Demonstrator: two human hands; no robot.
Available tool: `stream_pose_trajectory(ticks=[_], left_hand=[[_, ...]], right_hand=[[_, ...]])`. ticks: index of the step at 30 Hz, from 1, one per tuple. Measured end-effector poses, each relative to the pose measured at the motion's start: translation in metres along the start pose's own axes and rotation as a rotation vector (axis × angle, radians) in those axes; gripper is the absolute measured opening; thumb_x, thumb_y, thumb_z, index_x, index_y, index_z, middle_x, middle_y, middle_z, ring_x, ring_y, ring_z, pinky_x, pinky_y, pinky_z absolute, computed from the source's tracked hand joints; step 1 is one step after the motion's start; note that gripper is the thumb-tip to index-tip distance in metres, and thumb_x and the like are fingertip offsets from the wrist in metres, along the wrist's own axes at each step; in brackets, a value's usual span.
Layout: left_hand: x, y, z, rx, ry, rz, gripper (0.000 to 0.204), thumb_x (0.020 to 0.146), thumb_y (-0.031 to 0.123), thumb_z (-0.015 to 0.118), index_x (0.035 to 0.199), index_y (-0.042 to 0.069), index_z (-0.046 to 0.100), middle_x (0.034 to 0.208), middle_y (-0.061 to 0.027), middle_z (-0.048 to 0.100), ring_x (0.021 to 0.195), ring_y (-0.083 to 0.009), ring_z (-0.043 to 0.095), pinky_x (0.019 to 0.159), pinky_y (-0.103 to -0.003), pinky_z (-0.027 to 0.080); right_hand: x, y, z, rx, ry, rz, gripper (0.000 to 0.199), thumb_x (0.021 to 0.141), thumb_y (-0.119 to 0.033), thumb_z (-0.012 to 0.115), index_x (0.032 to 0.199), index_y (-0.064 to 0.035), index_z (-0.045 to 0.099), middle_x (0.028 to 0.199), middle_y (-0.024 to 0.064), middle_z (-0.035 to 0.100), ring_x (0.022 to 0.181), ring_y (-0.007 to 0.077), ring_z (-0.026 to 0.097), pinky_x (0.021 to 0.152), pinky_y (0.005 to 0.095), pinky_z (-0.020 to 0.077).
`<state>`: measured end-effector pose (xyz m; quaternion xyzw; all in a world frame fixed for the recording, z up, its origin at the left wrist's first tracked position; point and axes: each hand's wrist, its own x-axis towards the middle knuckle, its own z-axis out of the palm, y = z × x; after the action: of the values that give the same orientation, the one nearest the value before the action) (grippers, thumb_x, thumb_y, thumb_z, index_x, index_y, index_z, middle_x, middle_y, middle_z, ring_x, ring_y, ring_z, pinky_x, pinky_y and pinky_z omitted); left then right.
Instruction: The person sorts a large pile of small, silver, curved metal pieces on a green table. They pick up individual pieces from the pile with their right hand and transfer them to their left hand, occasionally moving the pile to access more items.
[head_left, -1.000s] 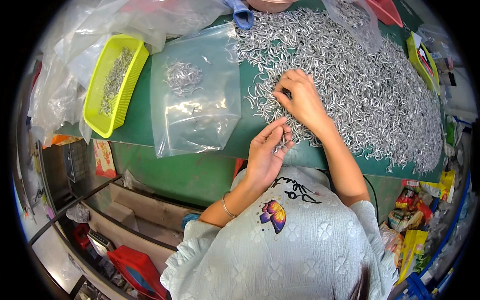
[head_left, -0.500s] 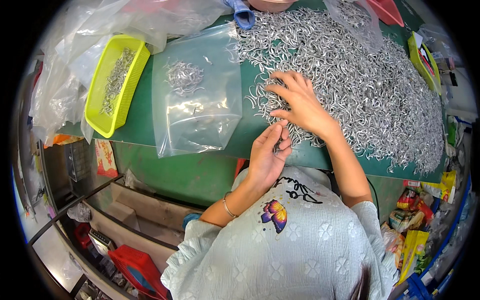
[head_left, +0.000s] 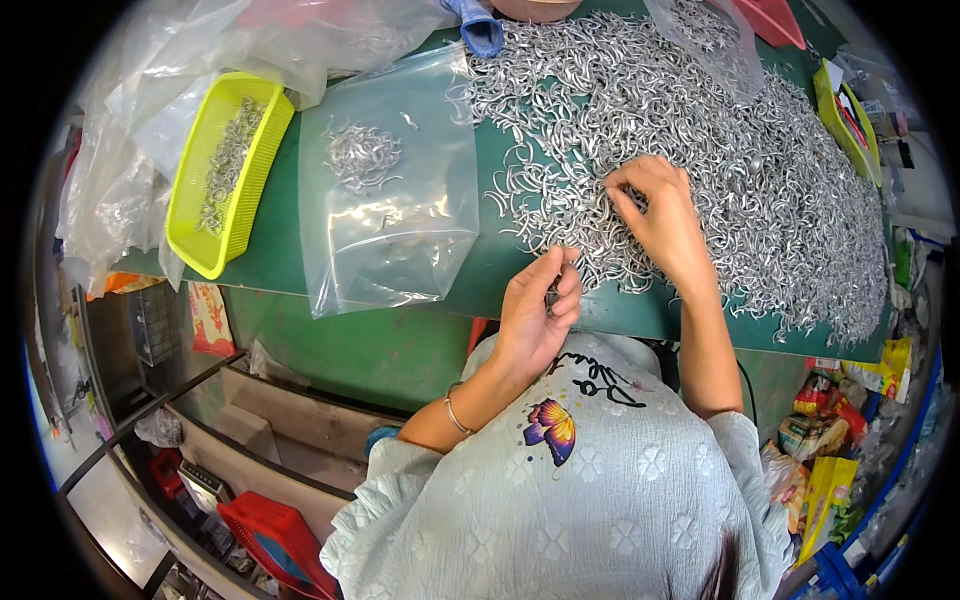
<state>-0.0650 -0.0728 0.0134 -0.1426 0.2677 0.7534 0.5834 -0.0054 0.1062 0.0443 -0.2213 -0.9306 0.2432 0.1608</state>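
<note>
Plainly, metal pieces (head_left: 760,190): small, curved and silvery, heaped loosely on the table from twelve round to three o'clock of the left hand.
Left hand (head_left: 540,308): at the table's near edge, fingers curled inward, thumb against index fingertip, clasping some of the grey metal in the curl; exact count hidden.
Right hand (head_left: 662,212): at two o'clock of the left, over the heap, palm down, fingers bent toward the pieces; whether gripping one, cannot tell.
Table (head_left: 620,313): green, carrying heap, bag and baskets.
Clear bag (head_left: 390,260): lying flat at ten o'clock of the left hand, with a small cluster of pieces toward its twelve o'clock end; in it or on it, cannot tell.
Yellow basket (head_left: 254,180): at nine o'clock of the clear bag, just beside, with more pieces along its bottom.
Blue thing (head_left: 483,36): hollow-mouthed, at twelve o'clock of the left hand, beside the heap's far edge.
Bracelet (head_left: 455,410): round the left wrist, at seven o'clock of that hand.
</note>
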Motion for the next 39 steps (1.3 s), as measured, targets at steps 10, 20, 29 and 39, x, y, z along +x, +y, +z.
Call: stream_pose_trajectory(ticks=[10,20,29,39], left_hand=[[-0.002,0.0,0.002,0.019,0.027,-0.05,0.028,0.1,0.031,0.048,0.091,0.006,0.056,0.064,0.0014,0.037,0.052,-0.0065,0.034,0.041,-0.019,0.026],[0.002,-0.001,0.009,0.066,-0.021,0.025,0.03,0.097,0.022,0.047,0.116,0.0,0.056,0.095,-0.0066,0.054,0.09,-0.0168,0.052,0.078,-0.03,0.047],[0.002,-0.001,0.001,0.088,-0.091,0.02,0.032,0.096,0.013,0.046,0.123,-0.002,0.052,0.102,-0.008,0.053,0.094,-0.0185,0.051,0.082,-0.031,0.046],[0.0,0.0,-0.003,0.019,-0.045,0.054,0.028,0.096,0.018,0.052,0.116,-0.001,0.057,0.087,-0.0035,0.051,0.075,-0.0127,0.048,0.065,-0.026,0.042]], right_hand=[[0.017,0.004,0.026,-0.175,-0.025,-0.082,0.007,0.077,-0.009,0.068,0.083,-0.0077,0.069,0.088,0.0046,0.057,0.09,0.0229,0.052,0.08,0.0368,0.0354],[0.035,0.034,0.011,0.0,0.123,0.02,0.034,0.077,-0.015,0.071,0.109,-0.0054,0.062,0.12,0.0116,0.057,0.117,0.0307,0.047,0.099,0.043,0.0346],[0.013,0.017,0.025,-0.142,-0.067,-0.141,0.041,0.076,-0.022,0.074,0.112,-0.0072,0.061,0.127,0.0126,0.05,0.13,0.0354,0.036,0.101,0.0475,0.031],[0.003,0.011,0.002,0.265,0.018,0.016,0.017,0.08,-0.007,0.067,0.096,-0.0008,0.065,0.098,0.0133,0.064,0.1,0.0304,0.057,0.089,0.0382,0.0446]])
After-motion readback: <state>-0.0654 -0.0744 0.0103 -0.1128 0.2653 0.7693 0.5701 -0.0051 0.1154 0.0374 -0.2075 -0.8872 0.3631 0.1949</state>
